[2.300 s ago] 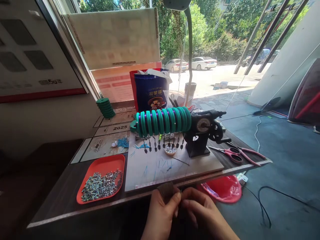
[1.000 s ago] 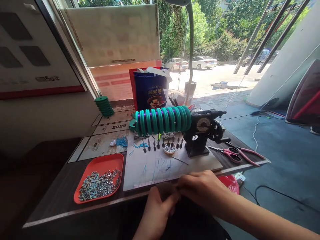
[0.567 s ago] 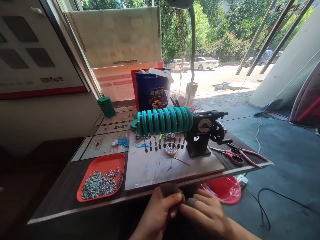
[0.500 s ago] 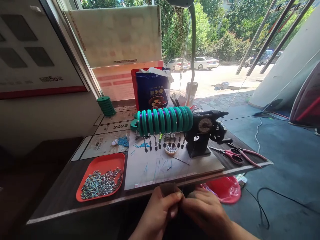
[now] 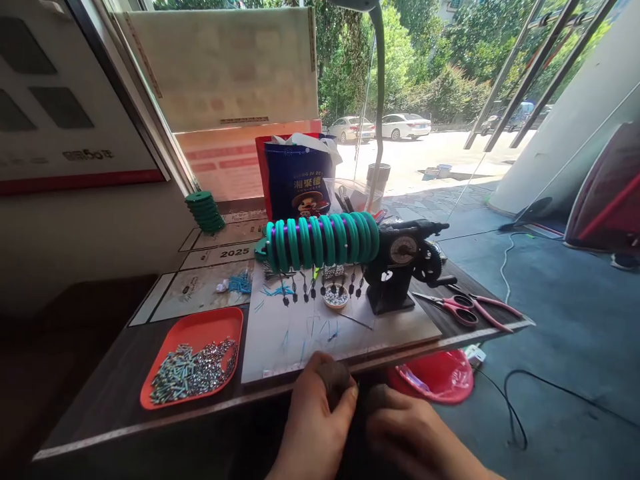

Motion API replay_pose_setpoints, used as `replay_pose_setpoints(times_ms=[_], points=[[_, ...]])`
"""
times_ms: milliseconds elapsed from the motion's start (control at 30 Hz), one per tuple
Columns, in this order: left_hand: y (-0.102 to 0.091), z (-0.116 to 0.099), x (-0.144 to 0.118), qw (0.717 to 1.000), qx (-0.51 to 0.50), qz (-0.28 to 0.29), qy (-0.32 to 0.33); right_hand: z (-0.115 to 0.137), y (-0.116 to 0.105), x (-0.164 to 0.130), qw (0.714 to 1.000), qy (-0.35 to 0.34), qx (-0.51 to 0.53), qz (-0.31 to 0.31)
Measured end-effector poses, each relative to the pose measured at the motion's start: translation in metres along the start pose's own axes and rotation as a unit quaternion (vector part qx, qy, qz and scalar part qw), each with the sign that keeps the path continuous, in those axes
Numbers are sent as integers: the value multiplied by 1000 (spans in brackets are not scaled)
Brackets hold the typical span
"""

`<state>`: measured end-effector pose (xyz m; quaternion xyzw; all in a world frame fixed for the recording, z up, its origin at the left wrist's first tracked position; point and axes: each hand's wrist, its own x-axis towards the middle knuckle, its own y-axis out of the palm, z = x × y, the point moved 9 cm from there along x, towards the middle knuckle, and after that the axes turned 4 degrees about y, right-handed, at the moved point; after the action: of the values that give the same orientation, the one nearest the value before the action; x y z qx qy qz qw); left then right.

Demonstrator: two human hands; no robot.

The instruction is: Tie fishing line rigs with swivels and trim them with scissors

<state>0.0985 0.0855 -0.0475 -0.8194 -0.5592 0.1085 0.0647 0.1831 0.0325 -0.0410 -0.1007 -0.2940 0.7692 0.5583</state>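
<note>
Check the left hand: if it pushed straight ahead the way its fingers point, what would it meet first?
Probably the near edge of the pale board on the table: the left hand sits just short of it, fingers forward. Depth is unclear.

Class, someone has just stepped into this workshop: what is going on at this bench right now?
A person sits at the near edge of a dark table, both hands together. The left hand and right hand pinch something small and dark; what it is cannot be told. Beyond them stand a black hand-crank machine carrying green rings, an orange tray of small metal parts, and pink-handled scissors.
</note>
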Motion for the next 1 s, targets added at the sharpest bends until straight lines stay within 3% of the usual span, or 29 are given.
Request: replay_pose_setpoints(times_ms=[100, 233, 400, 500, 567, 633, 733, 800, 900, 1000], points=[[-6, -11, -5, 992, 111, -27, 55, 30, 0, 2, 992, -87, -85, 17], [-19, -18, -14, 984, 98, -117, 95, 59, -4, 18, 989, -106, -27, 101], [-33, -3, -22, 968, 11, -233, 90, 69, -37, 56, 992, -3, 111, 62], [-42, 15, -22, 959, -41, -272, 61, 62, -42, 88, 973, 58, 216, 58], [-47, 20, -21, 957, -44, -278, 74, 55, -35, 109, 960, 101, 247, 85], [-54, 17, -20, 950, -27, -283, 132, 48, -25, 125, 953, 139, 245, 112], [-60, 4, -23, 932, 6, -277, 234, 44, -13, 140, 950, 164, 229, 139], [-59, -7, -24, 930, 41, -254, 263, 44, -8, 145, 952, 165, 214, 146], [-55, -20, -21, 948, 67, -212, 229, 48, -10, 141, 960, 146, 194, 141], [-50, -18, -12, 978, 0, -165, 125, 55, -36, 119, 993, 64, 89, 37]])
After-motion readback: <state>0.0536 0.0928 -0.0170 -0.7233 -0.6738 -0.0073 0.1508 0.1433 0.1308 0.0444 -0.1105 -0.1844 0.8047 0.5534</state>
